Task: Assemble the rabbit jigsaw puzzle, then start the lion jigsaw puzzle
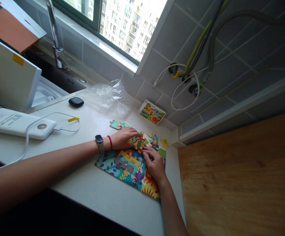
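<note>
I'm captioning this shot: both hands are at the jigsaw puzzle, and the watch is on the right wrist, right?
Not quite: the head view shows the watch on the left wrist, beside the red bracelet. The left hand and right hand are indeed at the jigsaw puzzle.

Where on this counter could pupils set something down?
Bare counter lies between the left forearm, the puzzle and its own near edge. A smaller patch lies between the white cable, plastic wrap and watch. Crowded: around the left hand and right hand.
</note>
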Demonstrator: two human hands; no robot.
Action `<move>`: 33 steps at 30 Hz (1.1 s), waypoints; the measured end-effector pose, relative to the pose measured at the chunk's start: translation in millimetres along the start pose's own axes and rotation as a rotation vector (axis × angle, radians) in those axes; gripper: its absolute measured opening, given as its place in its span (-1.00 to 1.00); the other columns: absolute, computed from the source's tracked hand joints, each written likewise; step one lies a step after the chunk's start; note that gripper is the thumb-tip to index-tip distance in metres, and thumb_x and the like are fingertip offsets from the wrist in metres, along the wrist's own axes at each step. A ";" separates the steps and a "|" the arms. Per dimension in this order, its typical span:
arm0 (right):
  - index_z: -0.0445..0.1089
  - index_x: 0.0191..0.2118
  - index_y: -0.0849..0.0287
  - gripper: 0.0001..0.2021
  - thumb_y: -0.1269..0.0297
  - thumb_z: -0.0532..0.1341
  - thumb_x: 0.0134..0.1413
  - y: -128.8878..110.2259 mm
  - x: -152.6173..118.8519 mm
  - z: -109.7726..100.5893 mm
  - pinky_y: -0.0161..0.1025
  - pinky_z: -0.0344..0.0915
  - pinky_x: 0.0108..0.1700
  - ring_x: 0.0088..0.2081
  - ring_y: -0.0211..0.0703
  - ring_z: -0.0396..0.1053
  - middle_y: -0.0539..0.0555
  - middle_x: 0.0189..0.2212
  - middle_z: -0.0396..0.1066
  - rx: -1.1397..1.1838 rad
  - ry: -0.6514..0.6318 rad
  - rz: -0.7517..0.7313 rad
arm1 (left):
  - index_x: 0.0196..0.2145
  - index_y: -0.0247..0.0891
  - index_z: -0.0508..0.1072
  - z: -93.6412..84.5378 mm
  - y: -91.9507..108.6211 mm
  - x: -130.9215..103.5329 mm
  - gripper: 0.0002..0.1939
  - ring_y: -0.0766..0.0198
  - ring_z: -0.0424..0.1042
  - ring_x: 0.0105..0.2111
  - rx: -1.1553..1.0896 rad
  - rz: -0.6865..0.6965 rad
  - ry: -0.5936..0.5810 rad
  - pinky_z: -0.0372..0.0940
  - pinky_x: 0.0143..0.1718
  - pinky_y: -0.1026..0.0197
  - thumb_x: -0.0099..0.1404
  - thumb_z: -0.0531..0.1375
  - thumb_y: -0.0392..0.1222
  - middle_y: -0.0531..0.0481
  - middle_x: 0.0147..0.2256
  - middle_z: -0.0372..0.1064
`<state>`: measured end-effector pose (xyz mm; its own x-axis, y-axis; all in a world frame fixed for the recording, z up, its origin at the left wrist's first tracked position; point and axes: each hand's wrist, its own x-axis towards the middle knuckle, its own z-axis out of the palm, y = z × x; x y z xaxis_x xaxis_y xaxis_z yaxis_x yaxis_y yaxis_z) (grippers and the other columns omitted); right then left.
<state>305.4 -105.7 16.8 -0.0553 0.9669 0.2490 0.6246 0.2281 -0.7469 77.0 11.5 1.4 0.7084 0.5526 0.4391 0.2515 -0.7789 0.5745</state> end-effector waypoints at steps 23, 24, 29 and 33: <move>0.58 -0.05 0.10 -0.55 -0.07 0.46 0.02 7.0 -3.8 -32.2 -0.22 0.52 -0.36 -0.35 -0.09 0.54 0.09 -0.25 0.59 0.388 0.060 0.332 | -0.04 -0.20 0.53 8.5 24.9 -4.9 -0.83 0.22 0.58 -0.17 -0.153 0.032 0.149 0.48 -0.08 0.16 0.52 0.15 -0.21 -0.11 -0.02 0.55; 0.59 -0.13 0.11 -0.57 -0.10 0.48 -0.01 11.8 -4.3 -42.2 -0.22 0.52 -0.33 -0.31 -0.06 0.55 0.10 -0.26 0.61 0.380 0.100 0.350 | -0.06 -0.20 0.54 9.0 23.5 -5.6 -0.82 0.22 0.58 -0.19 -0.118 0.049 0.133 0.47 -0.11 0.18 0.52 0.14 -0.21 -0.09 -0.08 0.56; 0.61 -0.23 0.14 -0.45 -0.22 0.52 -0.22 40.6 -13.8 -82.2 -0.22 0.40 -0.41 -0.34 -0.02 0.53 0.15 -0.31 0.65 0.284 0.229 0.450 | -0.09 -0.18 0.56 13.3 22.6 -9.4 -0.80 0.24 0.58 -0.27 -0.002 0.160 0.031 0.41 -0.25 0.25 0.53 0.11 -0.22 -0.03 -0.18 0.58; 0.60 -0.30 0.18 -0.41 -0.30 0.47 -0.22 56.0 -22.9 -87.1 -0.26 0.28 -0.50 -0.46 -0.09 0.45 0.14 -0.41 0.62 0.192 0.217 0.507 | -0.10 -0.19 0.57 13.0 27.1 -9.6 -0.79 0.25 0.59 -0.27 -0.008 0.203 -0.001 0.41 -0.25 0.26 0.53 0.11 -0.23 -0.03 -0.20 0.60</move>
<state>409.5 -125.0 23.0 0.3876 0.9197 -0.0630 0.3780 -0.2209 -0.8990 85.5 -18.8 3.7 0.7447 0.3842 0.5458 0.0981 -0.8719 0.4798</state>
